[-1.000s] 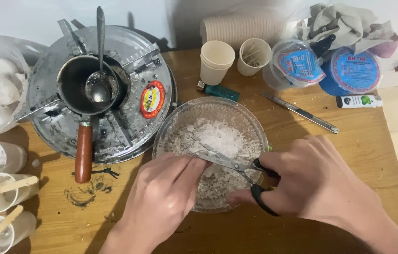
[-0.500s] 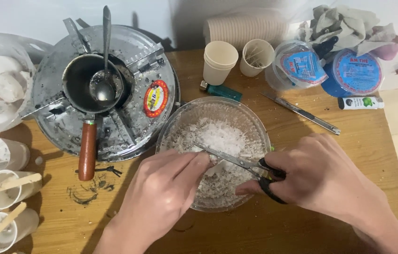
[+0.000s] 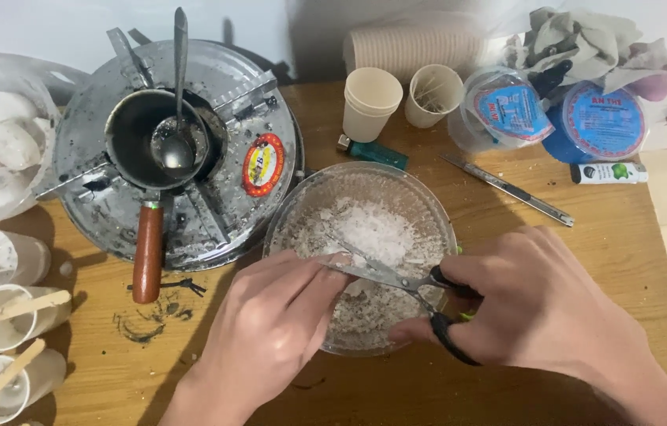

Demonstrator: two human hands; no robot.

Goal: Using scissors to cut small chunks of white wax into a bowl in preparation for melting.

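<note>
right hand [image 3: 538,304]: gripping black-handled scissors [image 3: 396,280], blades parting
left hand [image 3: 274,331]: fingers pinching something small at blade tips
bowl [image 3: 302,213]: holding white shreds, 12 o'clock of hands
progress: partway, cutting ongoing

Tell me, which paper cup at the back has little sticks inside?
The right-hand paper cup, beside the blue-lidded tub. Thin sticks show inside it; the stacked cups to its left look empty.

Scissors [image 3: 396,278]: showing shiny metal blades, black plastic handles.
Bowl [image 3: 428,207]: looking clear, glossy plastic, holding rough white flakes [image 3: 369,229].
Table [image 3: 609,229]: showing matt brown wood.
Stove [image 3: 215,213]: gleaming scuffed metal.
Pot handle [image 3: 148,252]: shining reddish wood.
</note>
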